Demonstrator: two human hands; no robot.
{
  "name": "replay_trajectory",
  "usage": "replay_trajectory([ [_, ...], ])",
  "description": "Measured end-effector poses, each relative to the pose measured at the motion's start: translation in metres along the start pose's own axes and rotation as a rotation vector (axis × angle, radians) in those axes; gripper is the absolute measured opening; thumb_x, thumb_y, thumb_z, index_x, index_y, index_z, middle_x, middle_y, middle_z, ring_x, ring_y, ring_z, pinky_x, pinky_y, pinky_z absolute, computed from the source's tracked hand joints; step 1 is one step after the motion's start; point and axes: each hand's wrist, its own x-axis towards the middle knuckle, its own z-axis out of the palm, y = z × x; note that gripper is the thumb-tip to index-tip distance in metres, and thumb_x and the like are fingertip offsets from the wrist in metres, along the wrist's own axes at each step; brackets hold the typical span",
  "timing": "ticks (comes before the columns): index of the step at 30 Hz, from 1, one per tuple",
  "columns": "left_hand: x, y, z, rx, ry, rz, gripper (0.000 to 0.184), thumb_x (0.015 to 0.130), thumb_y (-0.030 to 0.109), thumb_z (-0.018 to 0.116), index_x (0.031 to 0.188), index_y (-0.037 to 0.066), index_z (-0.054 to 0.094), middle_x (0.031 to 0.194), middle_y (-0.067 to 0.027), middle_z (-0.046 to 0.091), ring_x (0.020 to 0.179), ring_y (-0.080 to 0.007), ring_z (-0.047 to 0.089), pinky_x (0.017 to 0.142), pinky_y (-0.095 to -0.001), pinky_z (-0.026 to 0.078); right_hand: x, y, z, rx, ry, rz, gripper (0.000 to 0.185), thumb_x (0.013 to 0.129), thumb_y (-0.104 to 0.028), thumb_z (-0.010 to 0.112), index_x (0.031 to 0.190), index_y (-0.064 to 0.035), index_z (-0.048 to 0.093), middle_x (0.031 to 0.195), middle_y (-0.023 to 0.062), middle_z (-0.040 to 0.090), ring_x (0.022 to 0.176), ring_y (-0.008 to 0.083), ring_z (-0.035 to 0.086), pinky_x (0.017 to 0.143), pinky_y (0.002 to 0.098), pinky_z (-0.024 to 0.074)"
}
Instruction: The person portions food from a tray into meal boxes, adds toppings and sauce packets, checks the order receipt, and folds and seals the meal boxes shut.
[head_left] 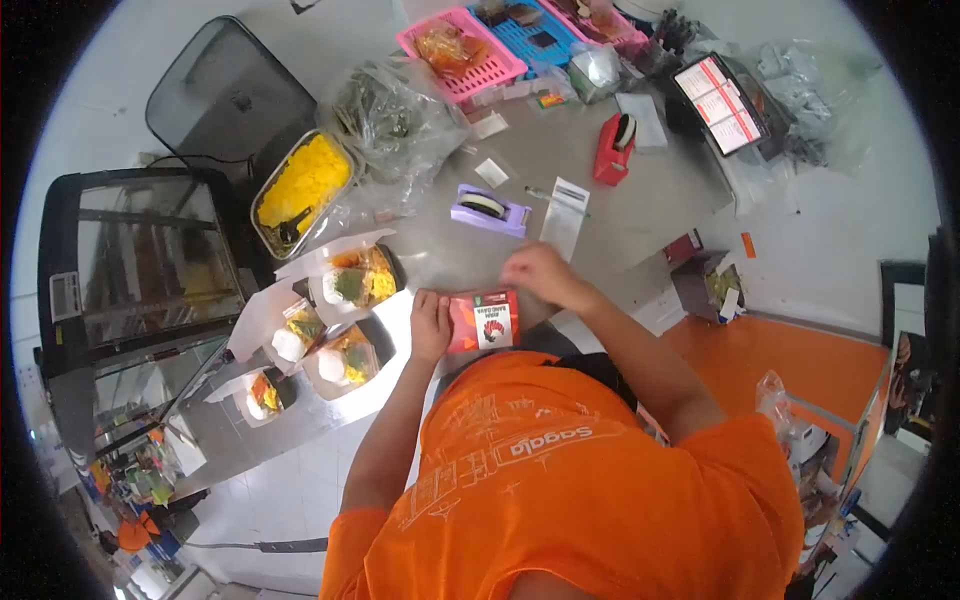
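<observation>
A flat red-and-white printed box [482, 322] sits at the near edge of the grey tabletop [625, 225], the left hand [430, 322] at its side, fingers close together. The right hand [542, 273] hovers nearby, fingers curled; I can't tell if they're pinching anything.

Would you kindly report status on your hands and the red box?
Left hand at red box's edge. Right hand curled nearby. Purple tape dispenser beyond box, apparently not in the way.
</observation>
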Motion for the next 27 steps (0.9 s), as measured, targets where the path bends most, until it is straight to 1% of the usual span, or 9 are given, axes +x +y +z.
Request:
replay_trajectory([
  [3, 0.011, 0.021, 0.006, -0.032, -0.184, 0.018, 0.014, 0.099, 0.008, 0.051, 0.096, -0.004, 0.058, 0.096, -0.0212, 0.053, 0.091, -0.0413, 0.055, 0.081, -0.0456, 0.047, 0.011, -0.030, 0.033, 0.009, -0.154, -0.199, 0.015, 0.078, -0.015, 0.072, 0.088, -0.0047, 0.070, 0.078, 0.0164, 0.065, 0.081, 0.0342, 0.065, 0.070, 0.0452, 0.0505],
  [9, -0.004, 0.020, 0.009, -0.062, -0.155, 0.180, 0.012, 0.096, 0.007, 0.054, 0.099, -0.003, 0.060, 0.102, -0.0205, 0.055, 0.096, -0.0408, 0.055, 0.086, -0.0469, 0.047, 0.012, 0.008, 0.017, 0.008, -0.526, 0.326, 0.060, 0.071, -0.050, 0.085, 0.095, 0.0000, 0.061, 0.092, 0.0145, 0.067, 0.084, 0.0273, 0.062, 0.073, 0.0408, 0.0503],
  [13, -0.005, 0.013, 0.010, 0.088, -0.073, 0.293, 0.014, 0.092, 0.011, 0.060, 0.102, 0.001, 0.061, 0.105, -0.0179, 0.057, 0.099, -0.0393, 0.056, 0.089, -0.0498, 0.043, 0.008, 0.031, 0.021, -0.049, -0.777, 0.466, 0.064, 0.070, -0.051, 0.085, 0.106, -0.0033, 0.061, 0.097, 0.0192, 0.069, 0.085, 0.0328, 0.065, 0.072, 0.0421, 0.0514],
  [16, 0.017, 0.034, -0.004, 0.235, 0.005, 0.230, 0.024, 0.089, 0.018, 0.067, 0.106, 0.003, 0.060, 0.105, -0.0185, 0.057, 0.100, -0.0393, 0.055, 0.090, -0.0503, 0.041, 0.010, -0.006, 0.020, 0.006, -0.468, 0.584, 0.067, 0.072, -0.053, 0.081, 0.115, -0.0048, 0.061, 0.113, 0.0222, 0.065, 0.102, 0.0356, 0.062, 0.082, 0.0440, 0.0496],
  [18, 0.047, 0.038, -0.021, 0.076, 0.133, -0.138, 0.039, 0.087, 0.027, 0.071, 0.113, 0.001, 0.058, 0.097, -0.0203, 0.058, 0.094, -0.0404, 0.057, 0.083, -0.0490, 0.044, -0.008, -0.034, 0.036, -0.264, -0.071, -0.002, 0.070, 0.075, -0.050, 0.078, 0.129, -0.0103, 0.058, 0.129, 0.0215, 0.057, 0.115, 0.0388, 0.056, 0.090, 0.0506, 0.0443],
  [19, 0.070, 0.061, -0.039, -0.092, 0.185, -0.409, 0.041, 0.087, 0.029, 0.072, 0.114, 0.001, 0.058, 0.093, -0.0211, 0.059, 0.091, -0.0407, 0.057, 0.080, -0.0482, 0.045, -0.017, -0.060, 0.035, -0.294, -0.225, 0.028, 0.085, 0.071, -0.046, 0.081, 0.144, -0.0183, 0.048, 0.143, 0.0207, 0.044, 0.129, 0.0421, 0.044, 0.103, 0.0566, 0.0341],
  [21, 0.105, 0.059, -0.067, 0.091, 0.200, -0.471, 0.042, 0.089, 0.029, 0.071, 0.115, 0.000, 0.057, 0.088, -0.0222, 0.060, 0.087, -0.0401, 0.058, 0.074, -0.0463, 0.047, -0.030, -0.078, 0.047, -0.332, -0.260, 0.043, 0.088, 0.070, -0.047, 0.081, 0.146, -0.0187, 0.046, 0.144, 0.0207, 0.043, 0.130, 0.0421, 0.043, 0.104, 0.0577, 0.0332],
  [24, 0.119, 0.012, -0.072, 0.531, 0.327, -0.110, 0.035, 0.088, 0.021, 0.070, 0.112, 0.000, 0.056, 0.091, -0.0228, 0.059, 0.088, -0.0385, 0.058, 0.073, -0.0460, 0.047, -0.033, -0.080, 0.049, -0.395, -0.259, 0.107, 0.089, 0.071, -0.048, 0.078, 0.149, -0.0196, 0.044, 0.147, 0.0235, 0.040, 0.133, 0.0415, 0.042, 0.107, 0.0566, 0.0321],
  [27, 0.106, -0.003, -0.075, 0.508, 0.250, -0.109, 0.026, 0.087, 0.014, 0.069, 0.105, -0.001, 0.057, 0.094, -0.0224, 0.059, 0.090, -0.0391, 0.059, 0.075, -0.0479, 0.047, -0.031, -0.063, 0.059, -0.552, -0.044, 0.152, 0.078, 0.076, -0.045, 0.074, 0.143, -0.0127, 0.050, 0.146, 0.0253, 0.041, 0.131, 0.0434, 0.044, 0.109, 0.0557, 0.0326],
])
